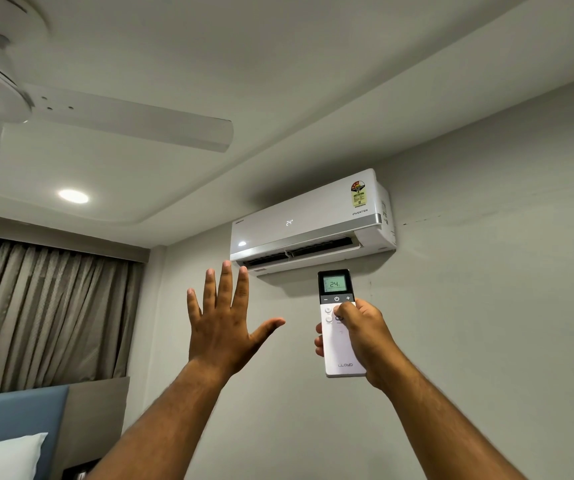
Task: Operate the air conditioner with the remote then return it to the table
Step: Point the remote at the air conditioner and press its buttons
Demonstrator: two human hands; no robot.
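A white wall-mounted air conditioner [313, 220] hangs high on the wall, its front showing 24 and its lower flap open. My right hand [365, 337] holds a white remote [337, 344] upright just below the unit, thumb resting on the buttons under its lit screen, which reads 24. My left hand [225, 320] is raised beside it, palm toward the unit, fingers spread and holding nothing. No table is in view.
A white ceiling fan [53, 109] hangs at upper left. A round ceiling light [73, 196] glows near it. Grey-brown curtains [46, 313] cover the left wall. A blue headboard [12, 417] and a white pillow [1, 459] sit at lower left.
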